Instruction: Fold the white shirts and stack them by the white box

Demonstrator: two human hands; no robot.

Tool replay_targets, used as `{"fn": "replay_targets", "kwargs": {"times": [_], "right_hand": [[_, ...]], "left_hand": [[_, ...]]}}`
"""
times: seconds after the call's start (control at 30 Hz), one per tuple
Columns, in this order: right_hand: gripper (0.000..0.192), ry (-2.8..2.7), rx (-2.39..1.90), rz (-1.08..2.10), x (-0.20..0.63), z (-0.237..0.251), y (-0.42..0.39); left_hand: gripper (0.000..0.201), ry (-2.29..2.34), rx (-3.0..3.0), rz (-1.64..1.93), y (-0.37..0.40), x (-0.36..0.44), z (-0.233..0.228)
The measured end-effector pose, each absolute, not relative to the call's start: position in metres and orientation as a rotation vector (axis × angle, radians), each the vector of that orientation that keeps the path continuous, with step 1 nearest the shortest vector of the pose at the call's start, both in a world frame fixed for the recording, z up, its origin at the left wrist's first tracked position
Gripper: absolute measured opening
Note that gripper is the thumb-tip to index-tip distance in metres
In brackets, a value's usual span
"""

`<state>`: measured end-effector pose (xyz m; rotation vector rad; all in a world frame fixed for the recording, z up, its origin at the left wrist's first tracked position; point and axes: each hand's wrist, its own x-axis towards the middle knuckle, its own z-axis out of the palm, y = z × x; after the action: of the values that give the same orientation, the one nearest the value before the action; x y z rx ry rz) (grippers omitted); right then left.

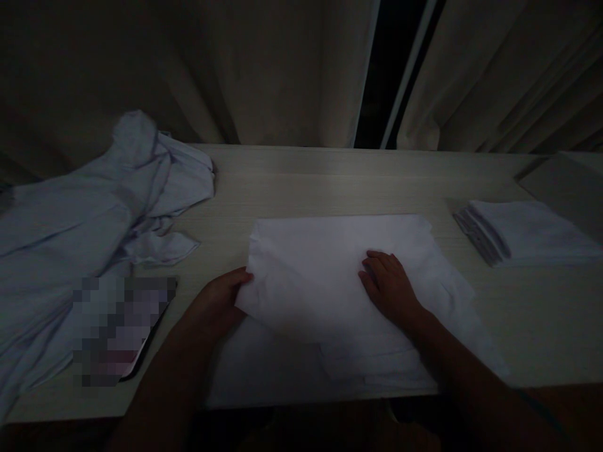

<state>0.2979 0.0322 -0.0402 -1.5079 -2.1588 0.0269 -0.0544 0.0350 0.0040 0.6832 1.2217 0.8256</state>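
Note:
A partly folded white cloth (311, 270) lies in front of me, its upper layer turned over a wider layer below. At its left edge my left hand (226, 292) is closed, with the thumb on top and the other fingers hidden beneath the fabric. My right hand (389, 282) rests on the cloth right of its middle, fingers lightly bent and holding nothing. Creases and a seam-like line show on the cloth's lower right part.
Crumpled white fabric (89, 213) is heaped at the left of the pale table (320, 179). A phone-like device (141, 320), mostly blurred out, lies beside it. A neatly folded white stack (537, 232) sits at the right. Beige curtains (282, 69) hang behind.

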Motion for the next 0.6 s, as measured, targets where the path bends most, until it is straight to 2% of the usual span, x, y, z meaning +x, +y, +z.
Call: {"fn": "replay_targets", "kwargs": {"times": [0.1,0.33,0.6], "right_hand": [[0.024,-2.154,-1.506,0.026,0.297,-0.039,0.032],[0.024,-2.169,-1.528,0.034,0.298,-0.041,0.032],[0.023,-2.177,-1.517,0.024,0.298,-0.041,0.032]], "left_hand": [[0.046,1.426,0.86,0.777,0.034,-0.064,0.007],[0.07,1.829,1.194,0.554,0.037,-0.074,0.013],[0.055,1.892,1.347,0.437,0.039,-0.08,0.006]]}}
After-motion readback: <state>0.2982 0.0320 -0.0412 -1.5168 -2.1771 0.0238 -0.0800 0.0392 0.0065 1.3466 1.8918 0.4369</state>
